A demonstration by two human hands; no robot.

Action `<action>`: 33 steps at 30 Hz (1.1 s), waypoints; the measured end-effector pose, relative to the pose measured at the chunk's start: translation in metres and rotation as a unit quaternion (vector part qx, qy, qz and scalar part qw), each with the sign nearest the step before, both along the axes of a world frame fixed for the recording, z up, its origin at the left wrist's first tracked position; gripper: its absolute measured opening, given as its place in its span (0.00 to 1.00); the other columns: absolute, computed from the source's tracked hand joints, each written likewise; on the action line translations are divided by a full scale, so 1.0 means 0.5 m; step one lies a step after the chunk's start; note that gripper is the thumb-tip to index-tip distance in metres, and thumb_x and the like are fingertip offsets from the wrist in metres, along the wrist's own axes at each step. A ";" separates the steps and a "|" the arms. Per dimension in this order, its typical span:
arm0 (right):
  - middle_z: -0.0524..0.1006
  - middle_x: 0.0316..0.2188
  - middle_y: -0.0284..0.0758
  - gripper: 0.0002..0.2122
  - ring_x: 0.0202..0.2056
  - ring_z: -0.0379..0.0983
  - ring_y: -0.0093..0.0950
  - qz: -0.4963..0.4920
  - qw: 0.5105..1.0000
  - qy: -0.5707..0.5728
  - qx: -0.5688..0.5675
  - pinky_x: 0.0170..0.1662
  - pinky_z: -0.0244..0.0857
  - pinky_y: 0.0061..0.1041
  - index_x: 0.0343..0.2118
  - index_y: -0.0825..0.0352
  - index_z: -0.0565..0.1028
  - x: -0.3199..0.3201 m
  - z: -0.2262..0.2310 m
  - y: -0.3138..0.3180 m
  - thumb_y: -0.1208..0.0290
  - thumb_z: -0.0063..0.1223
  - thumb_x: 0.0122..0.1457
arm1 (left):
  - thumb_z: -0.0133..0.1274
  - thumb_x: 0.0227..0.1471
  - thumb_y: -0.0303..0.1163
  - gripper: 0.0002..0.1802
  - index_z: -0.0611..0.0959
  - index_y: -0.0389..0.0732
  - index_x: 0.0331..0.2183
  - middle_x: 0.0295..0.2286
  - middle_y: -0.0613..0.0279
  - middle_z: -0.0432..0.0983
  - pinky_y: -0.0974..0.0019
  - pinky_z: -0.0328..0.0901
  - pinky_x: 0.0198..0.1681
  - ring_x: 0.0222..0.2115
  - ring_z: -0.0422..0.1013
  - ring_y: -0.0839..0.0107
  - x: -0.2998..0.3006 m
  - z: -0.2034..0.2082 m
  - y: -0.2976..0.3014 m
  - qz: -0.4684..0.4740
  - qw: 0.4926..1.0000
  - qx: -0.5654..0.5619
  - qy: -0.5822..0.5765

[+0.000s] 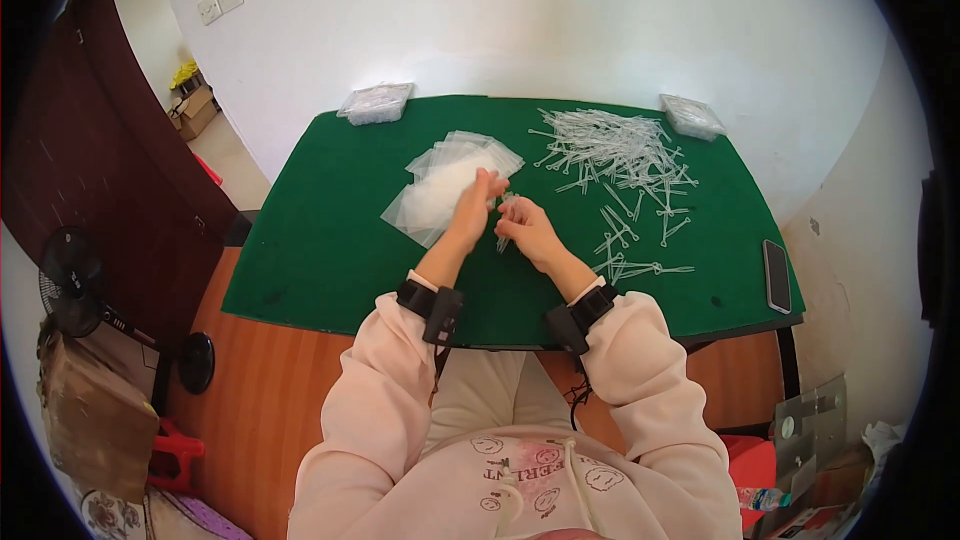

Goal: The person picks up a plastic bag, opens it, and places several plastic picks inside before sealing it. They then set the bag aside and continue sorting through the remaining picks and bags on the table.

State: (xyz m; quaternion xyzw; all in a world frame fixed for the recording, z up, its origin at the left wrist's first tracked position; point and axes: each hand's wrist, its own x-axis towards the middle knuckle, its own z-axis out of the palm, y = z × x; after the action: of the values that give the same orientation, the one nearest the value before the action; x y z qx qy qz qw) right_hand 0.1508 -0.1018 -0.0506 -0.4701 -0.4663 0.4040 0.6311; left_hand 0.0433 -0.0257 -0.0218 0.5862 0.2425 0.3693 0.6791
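Note:
My right hand is closed on a small bundle of thin clear plastic sticks, whose lower ends point down over the green tabletop. Just left of it, my left hand stands on edge, palm toward the bundle, with its fingers stretched out and slightly bent. Whether its fingertips touch the sticks is hard to see. Beneath and beyond my left hand lies a fanned pile of clear flat plastic bags. To the right, a large loose heap of clear sticks with small looped ends spreads toward me.
Filled clear packs sit at the table's back left and back right. A phone lies by the right edge of the green-covered table. A black fan and a cardboard box stand on the left.

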 end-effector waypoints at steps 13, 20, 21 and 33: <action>0.66 0.19 0.26 0.04 0.17 0.60 0.15 0.046 0.985 0.161 -0.030 0.20 0.56 0.15 0.30 0.67 0.67 0.009 0.049 -0.033 0.76 0.49 0.52 | 0.52 0.42 0.33 0.14 0.79 0.38 0.34 0.30 0.55 0.75 0.66 0.64 0.37 0.32 0.71 0.61 -0.166 0.039 0.110 0.168 0.846 0.431 0.264; 0.65 0.14 0.23 0.05 0.14 0.58 0.13 -0.025 1.000 -0.004 0.006 0.18 0.53 0.15 0.24 0.66 0.70 -0.006 0.049 -0.031 0.72 0.53 0.51 | 0.56 0.37 0.35 0.13 0.80 0.38 0.28 0.27 0.55 0.76 0.62 0.65 0.31 0.29 0.71 0.60 -0.215 0.083 0.083 0.113 0.808 0.420 0.397; 0.65 0.14 0.23 0.05 0.14 0.58 0.13 -0.023 1.000 -0.005 0.007 0.18 0.53 0.15 0.24 0.66 0.70 -0.006 0.045 -0.029 0.72 0.53 0.51 | 0.57 0.36 0.35 0.13 0.80 0.38 0.26 0.26 0.55 0.76 0.61 0.65 0.30 0.27 0.72 0.60 -0.212 0.090 0.075 0.118 0.805 0.373 0.446; 0.65 0.14 0.22 0.07 0.16 0.56 0.12 -0.039 0.988 -0.146 -0.015 0.19 0.50 0.14 0.23 0.68 0.71 -0.009 0.039 -0.032 0.70 0.53 0.52 | 0.57 0.31 0.34 0.10 0.78 0.37 0.17 0.16 0.54 0.73 0.63 0.64 0.24 0.19 0.71 0.61 -0.168 0.037 0.068 0.049 0.750 0.406 0.520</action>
State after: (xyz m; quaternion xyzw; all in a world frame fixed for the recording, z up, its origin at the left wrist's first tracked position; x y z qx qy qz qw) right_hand 0.1465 -0.1180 -0.0312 -0.5513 -0.5289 0.3129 0.5643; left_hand -0.0405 0.0084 -0.0034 0.8956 0.4136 0.1042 0.1267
